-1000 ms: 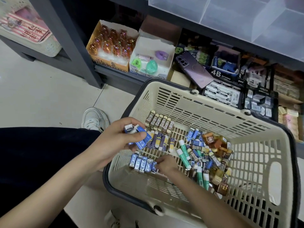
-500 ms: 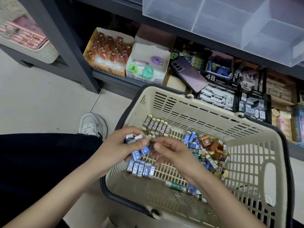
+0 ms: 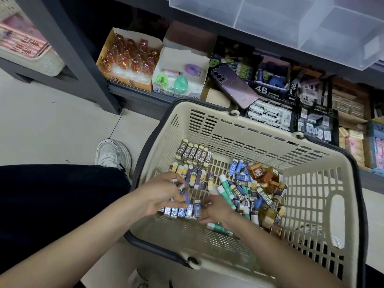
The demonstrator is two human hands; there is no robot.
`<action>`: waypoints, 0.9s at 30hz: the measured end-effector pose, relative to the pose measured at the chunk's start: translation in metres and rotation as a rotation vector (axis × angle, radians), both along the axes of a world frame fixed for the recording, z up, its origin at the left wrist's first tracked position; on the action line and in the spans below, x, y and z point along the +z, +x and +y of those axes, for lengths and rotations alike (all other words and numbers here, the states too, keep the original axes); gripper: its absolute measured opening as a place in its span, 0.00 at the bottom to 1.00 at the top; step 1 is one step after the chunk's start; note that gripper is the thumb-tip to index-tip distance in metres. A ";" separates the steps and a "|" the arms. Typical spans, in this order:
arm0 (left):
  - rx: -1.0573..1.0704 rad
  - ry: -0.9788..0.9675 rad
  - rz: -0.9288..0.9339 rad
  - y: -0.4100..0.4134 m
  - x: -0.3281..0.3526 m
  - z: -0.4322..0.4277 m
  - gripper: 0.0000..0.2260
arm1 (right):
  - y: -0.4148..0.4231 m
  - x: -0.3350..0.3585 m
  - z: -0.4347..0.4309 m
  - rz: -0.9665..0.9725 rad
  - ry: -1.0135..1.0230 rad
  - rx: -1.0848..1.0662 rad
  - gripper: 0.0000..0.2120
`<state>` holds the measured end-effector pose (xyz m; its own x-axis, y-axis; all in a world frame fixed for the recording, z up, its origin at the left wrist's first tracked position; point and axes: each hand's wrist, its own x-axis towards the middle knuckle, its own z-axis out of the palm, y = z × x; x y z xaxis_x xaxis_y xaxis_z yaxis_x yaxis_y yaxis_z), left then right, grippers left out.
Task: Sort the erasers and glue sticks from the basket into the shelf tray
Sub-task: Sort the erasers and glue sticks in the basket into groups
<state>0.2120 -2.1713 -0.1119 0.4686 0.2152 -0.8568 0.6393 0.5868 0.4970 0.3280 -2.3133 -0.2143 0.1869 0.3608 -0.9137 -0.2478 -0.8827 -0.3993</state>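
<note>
The left hand [image 3: 164, 196] grips a bunch of blue erasers [image 3: 185, 198] while the right hand [image 3: 214, 212] pinches another eraser [image 3: 197, 207] against a neat row [image 3: 176, 212] in the basket [image 3: 228, 129], apparently grouping like kinds before shelving; green glue sticks [image 3: 226, 192] wait in the loose pile [image 3: 264, 198], the clear shelf tray [image 3: 291, 28] above.

Right hand [image 3: 214, 210] blurred, glue stick [image 3: 216, 226] half hidden beneath it; basket [image 3: 259, 140] cropped

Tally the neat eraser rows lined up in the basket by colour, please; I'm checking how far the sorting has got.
Gold-and-black 2B row: 1
Purple-and-yellow row: 1
Blue row: 1
Total: 3
</note>
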 end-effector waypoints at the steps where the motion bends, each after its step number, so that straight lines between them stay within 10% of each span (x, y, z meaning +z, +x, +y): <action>1: -0.027 0.027 0.021 0.005 -0.006 0.001 0.12 | -0.002 -0.010 0.002 -0.004 -0.014 0.003 0.20; 8: -0.207 0.195 0.111 0.019 -0.042 -0.012 0.13 | -0.008 -0.029 0.009 -0.216 -0.041 0.322 0.02; 13: -0.122 0.154 0.135 0.027 -0.054 -0.019 0.10 | 0.011 0.018 0.004 0.174 0.206 -0.265 0.09; 27: -0.242 -0.053 0.160 0.033 -0.060 -0.022 0.12 | 0.015 0.010 -0.012 0.142 0.294 -0.138 0.17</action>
<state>0.2453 -2.1935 -0.1714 0.3590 0.0666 -0.9310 0.8316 0.4300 0.3514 0.3428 -2.3255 -0.2046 0.1305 0.5927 -0.7948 -0.4279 -0.6895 -0.5844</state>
